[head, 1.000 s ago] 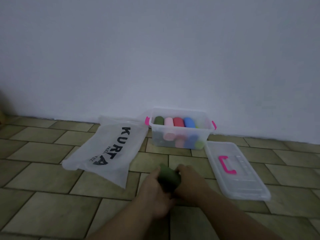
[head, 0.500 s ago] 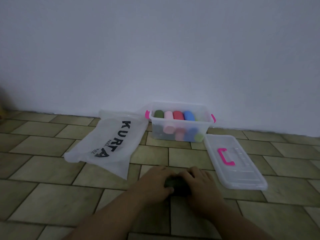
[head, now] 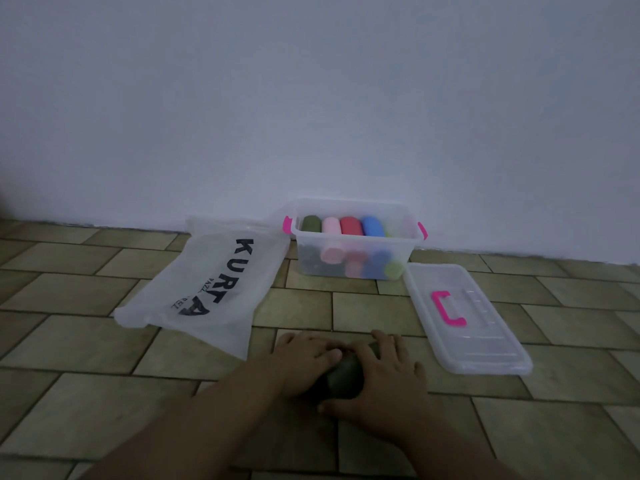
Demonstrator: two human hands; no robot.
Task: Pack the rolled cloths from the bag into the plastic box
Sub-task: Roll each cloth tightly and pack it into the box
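So the dark green rolled cloth (head: 343, 379) is down on the tiled floor (head: 86, 341), near the bottom middle, well short of the plastic box (head: 356, 238). Both hands are on it. The left hand (head: 304, 362) lies over its left end with fairly straight fingers, pressing rather than grabbing. The right hand (head: 384, 379) is cupped over the right side, with its thumb running along the near edge of the roll, so that one has a real hold.

Room-wise, there's a strip of bare tiles between the hands and the front of the box. The bag (head: 207, 285) lies flat on the left. Its near edge is just beside the left hand and its far corner is right up against the box's left side. The lid (head: 485, 341) lies flat on the right with its pink handle (head: 446, 308) facing up, close to the right hand but apart from it. The box itself sits against the wall (head: 311, 98).

The box has no lid on and it's pretty full. The top row, left to right, is a green roll (head: 311, 224), a pink roll (head: 330, 226), a red roll (head: 350, 226) and a blue roll (head: 373, 226). More show through the clear front, including a light green roll (head: 394, 270) low in the right corner.
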